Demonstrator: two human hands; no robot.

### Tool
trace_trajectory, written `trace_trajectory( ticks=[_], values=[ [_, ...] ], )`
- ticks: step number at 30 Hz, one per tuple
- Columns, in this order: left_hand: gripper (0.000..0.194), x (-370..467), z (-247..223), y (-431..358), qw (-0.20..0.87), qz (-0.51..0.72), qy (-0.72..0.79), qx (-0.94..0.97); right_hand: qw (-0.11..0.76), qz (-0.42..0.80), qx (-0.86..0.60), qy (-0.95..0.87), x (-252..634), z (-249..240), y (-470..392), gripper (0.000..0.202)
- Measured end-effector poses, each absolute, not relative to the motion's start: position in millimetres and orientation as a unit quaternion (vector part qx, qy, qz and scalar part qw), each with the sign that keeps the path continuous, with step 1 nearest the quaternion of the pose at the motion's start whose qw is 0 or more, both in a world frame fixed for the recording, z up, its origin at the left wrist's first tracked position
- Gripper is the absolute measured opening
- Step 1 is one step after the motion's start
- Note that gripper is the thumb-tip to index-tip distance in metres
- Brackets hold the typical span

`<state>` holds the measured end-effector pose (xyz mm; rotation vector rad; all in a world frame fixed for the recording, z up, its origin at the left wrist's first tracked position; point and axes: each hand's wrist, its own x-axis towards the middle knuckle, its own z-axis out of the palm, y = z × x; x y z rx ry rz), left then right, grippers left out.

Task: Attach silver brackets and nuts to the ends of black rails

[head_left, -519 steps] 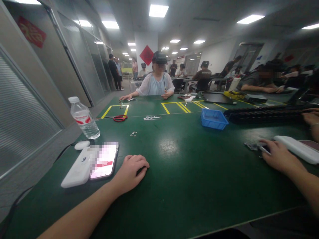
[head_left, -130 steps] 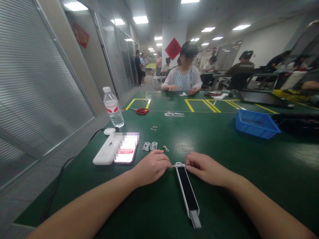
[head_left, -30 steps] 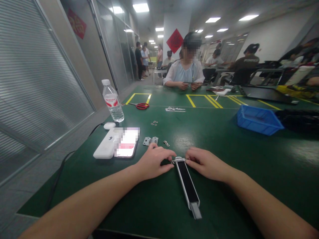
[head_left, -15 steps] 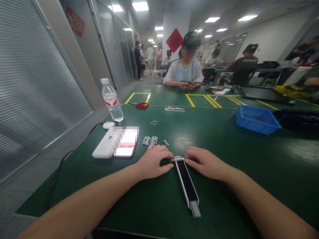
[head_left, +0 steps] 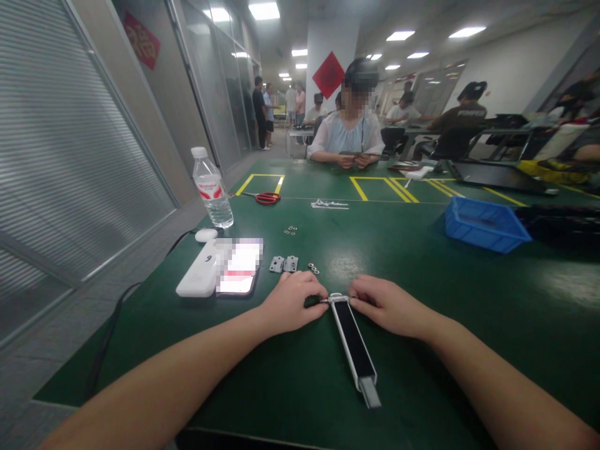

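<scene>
A long narrow white-edged piece with a black face (head_left: 355,340) lies at a slant on the green table, a flat grey tab (head_left: 371,395) sticking out of its near end. At its far end, my left hand (head_left: 295,303) closes thumb and fingers on a small thin metal part (head_left: 324,301) against the left side. On the other side, my right hand (head_left: 377,303) pinches close to the right corner of that end; what its fingertips hold is hidden. Just beyond my left hand lie two grey metal hinge-like plates (head_left: 284,264) and several small rings (head_left: 314,269).
To the left are a phone (head_left: 241,269), a white power bank (head_left: 197,272) and a water bottle (head_left: 212,190). Red-handled scissors (head_left: 267,199) and small metal bits (head_left: 290,230) lie farther off. A blue bin (head_left: 485,225) stands right. A person (head_left: 349,134) sits opposite.
The whole view has shifted very slightly. Both hands stay at the far end of the long piece, with hardly any movement.
</scene>
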<state>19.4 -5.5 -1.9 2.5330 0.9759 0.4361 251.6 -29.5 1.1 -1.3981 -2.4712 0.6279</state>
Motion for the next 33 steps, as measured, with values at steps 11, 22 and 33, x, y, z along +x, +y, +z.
trace_trajectory(
  ticks=[11, 22, 33],
  values=[
    [0.007, 21.3, 10.5, -8.3, 0.222, 0.086, 0.371, 0.897, 0.119, 0.215, -0.476, -0.844, 251.7, 1.1, -29.6, 0.014],
    [0.002, 10.6, 8.4, -12.4, 0.222, 0.121, 0.403, 0.879, 0.114, 0.225, -0.472, -0.844, 252.5, 4.0, -30.3, 0.015],
    [0.011, 10.2, 1.8, -9.7, 0.217, 0.202, 0.366, 0.882, 0.116, 0.224, -0.475, -0.843, 251.5, 4.8, -30.4, 0.014]
  ],
)
